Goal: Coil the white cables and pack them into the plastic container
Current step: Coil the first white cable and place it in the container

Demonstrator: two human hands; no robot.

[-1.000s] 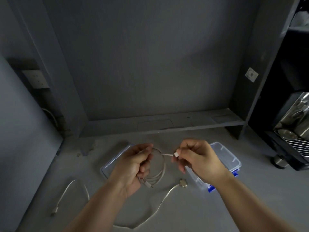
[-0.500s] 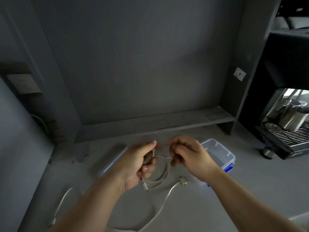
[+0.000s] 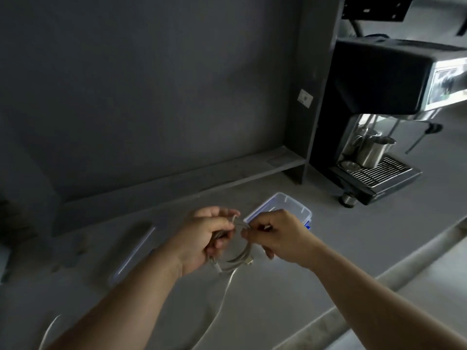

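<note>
The right hand (image 3: 280, 236) now meets the left hand (image 3: 202, 236), pinching the cable end (image 3: 244, 225) against the gripped coil (image 3: 240, 257); any slackened pinch could let springy loops unwind.

two hands: left hand (image 3: 199, 238), right hand (image 3: 280, 236); two white cables: coiled cable (image 3: 243, 256), loose cable (image 3: 223, 298); one plastic container (image 3: 285, 204); one lid (image 3: 132, 253).

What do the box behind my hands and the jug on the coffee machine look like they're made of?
Box: clear plastic with a slight gloss, judging by its see-through walls and pale rim. Its blue clip looks like opaque plastic. Jug: probably polished stainless steel, given its silvery body and bright reflections.
</note>
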